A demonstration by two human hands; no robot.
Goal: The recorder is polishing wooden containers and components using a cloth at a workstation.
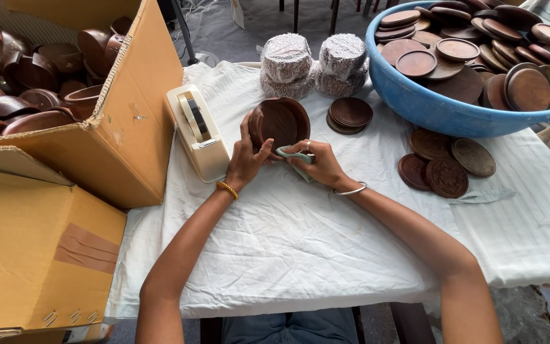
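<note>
At the centre of the frame, over a table draped in a white cloth (300, 242), a person's left hand (247, 159) grips a round wooden bowl (279, 122) by its lower left rim, tilting it on edge so the hollow faces the camera. The right hand (321, 164) is closed around a folded pale green rag (295, 158), pinched between thumb and fingers just below the bowl's lower edge and touching or nearly touching it. The bowl sits directly above both hands, slightly nearer the left, its round face having no clear long axis. A cream tape dispenser (197, 130) stands just left of the left hand. At upper left, an open cardboard box (132, 121) holds more dark bowls; at upper right, a blue plastic basin (434, 105) is heaped with wooden lids. Two wrapped bundles (313, 64) and a small stack of lids (349, 114) lie behind the bowl, while carved discs (447, 167) rest to the right.
</note>
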